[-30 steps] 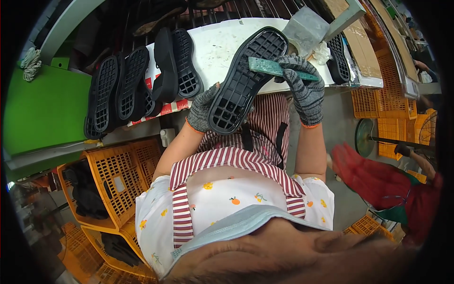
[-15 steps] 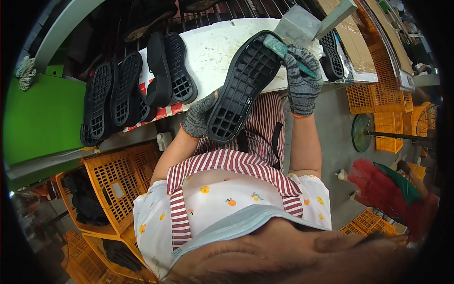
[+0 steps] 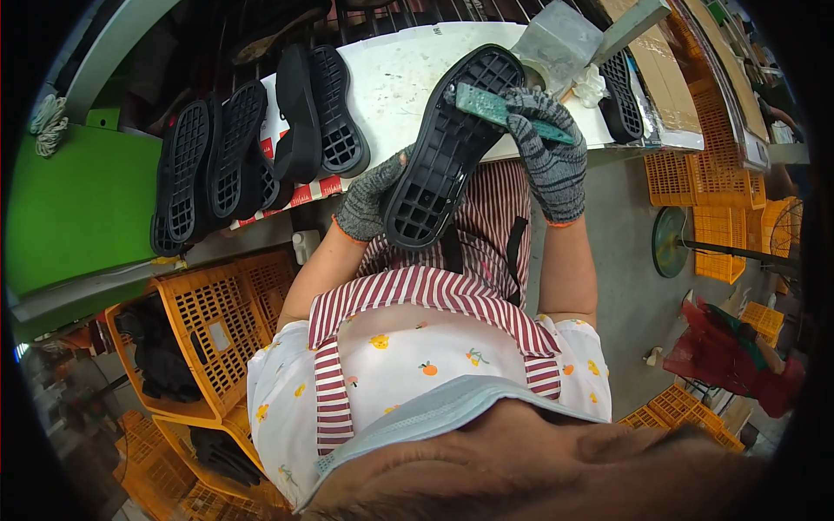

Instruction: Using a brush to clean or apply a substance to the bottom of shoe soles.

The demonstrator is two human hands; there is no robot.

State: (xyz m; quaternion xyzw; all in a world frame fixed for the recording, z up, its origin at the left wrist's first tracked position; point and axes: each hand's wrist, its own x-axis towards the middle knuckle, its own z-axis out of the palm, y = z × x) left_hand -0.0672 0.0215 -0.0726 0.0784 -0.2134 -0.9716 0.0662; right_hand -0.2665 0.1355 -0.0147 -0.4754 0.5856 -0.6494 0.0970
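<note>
Pinching the black sole (image 3: 450, 146) near its lower left edge with left grip (image 3: 369, 207), green bar (image 3: 480, 105) with right grip (image 3: 552, 161). Probably light, rubbery, slightly bendy; best held by the rim.

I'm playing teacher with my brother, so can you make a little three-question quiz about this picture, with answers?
1. Which gloved hand holds the green tool?

2. True or false: the black shoe sole in the left hand shows a smooth side with no grid to the camera.

3. What colour are the crates at the lower left? A) blue B) orange C) white

Key: 1. The right hand. 2. False; its grid side shows. 3. B.
</note>
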